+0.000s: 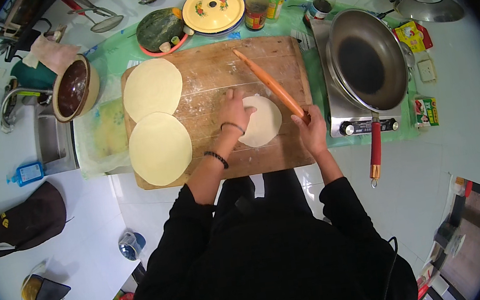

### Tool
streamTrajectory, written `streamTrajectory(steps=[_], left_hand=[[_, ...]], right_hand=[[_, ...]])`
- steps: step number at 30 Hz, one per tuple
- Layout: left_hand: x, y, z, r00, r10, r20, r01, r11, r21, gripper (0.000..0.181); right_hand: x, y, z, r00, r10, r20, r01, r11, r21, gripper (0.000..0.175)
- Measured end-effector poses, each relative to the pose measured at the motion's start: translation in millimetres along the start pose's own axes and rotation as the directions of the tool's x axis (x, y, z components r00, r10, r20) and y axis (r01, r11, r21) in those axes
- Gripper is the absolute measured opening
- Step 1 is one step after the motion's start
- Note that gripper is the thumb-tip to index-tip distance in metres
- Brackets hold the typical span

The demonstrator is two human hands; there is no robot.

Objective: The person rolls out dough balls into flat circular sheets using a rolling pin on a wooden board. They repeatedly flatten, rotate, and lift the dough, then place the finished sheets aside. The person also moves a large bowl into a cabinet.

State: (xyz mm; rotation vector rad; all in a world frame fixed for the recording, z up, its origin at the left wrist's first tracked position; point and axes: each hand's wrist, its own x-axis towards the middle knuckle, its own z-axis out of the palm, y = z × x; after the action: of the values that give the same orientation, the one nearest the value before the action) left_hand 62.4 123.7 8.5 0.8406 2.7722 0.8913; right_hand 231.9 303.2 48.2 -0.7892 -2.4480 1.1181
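Note:
A wooden rolling pin (272, 83) lies slantwise over the right part of a floured wooden board (200, 70). My right hand (312, 128) grips its near end, beside the board's right edge. To the left of the pin is a small rolled disc of dough (264, 122). My left hand (234, 108) is at this disc's upper left edge, thumb over the dough and fingers towards the bare board; I see nothing held in it. Two larger dough sheets, an upper one (153, 88) and a lower one (161, 149), lie on the board's left side, their edges meeting.
A wok (367, 62) stands on a cooktop (338, 114) at right, its red handle (375, 148) jutting towards me. Behind the board are a green squash (159, 28), a lidded enamel pot (200, 16) and sauce bottles (256, 8). A brown-glazed crock (90, 87) stands by the sink (54, 140).

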Motion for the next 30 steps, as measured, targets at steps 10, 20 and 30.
streamTrajectory(steps=[10, 20, 30], left_hand=[[42.3, -0.4, -14.5, 0.994, -0.016, 0.108, 0.031, 0.990, -0.138, 0.026], [-12.1, 23.6, -48.3, 0.852, 0.479, 0.209, -0.519, 0.825, 0.223, 0.011], [-96.3, -11.1, -3.9, 0.952, 0.288, 0.106, -0.301, 0.943, 0.139, 0.079]], right_hand=[[-39.5, 14.6, -16.8, 0.996, 0.052, -0.077, -0.045, 0.995, 0.092, 0.029], [-44.8, 23.6, -7.7, 0.987, 0.128, -0.094, -0.112, 0.980, 0.162, 0.030], [-10.1, 11.2, 16.5, 0.998, -0.056, 0.012, 0.057, 0.989, -0.134, 0.030]])
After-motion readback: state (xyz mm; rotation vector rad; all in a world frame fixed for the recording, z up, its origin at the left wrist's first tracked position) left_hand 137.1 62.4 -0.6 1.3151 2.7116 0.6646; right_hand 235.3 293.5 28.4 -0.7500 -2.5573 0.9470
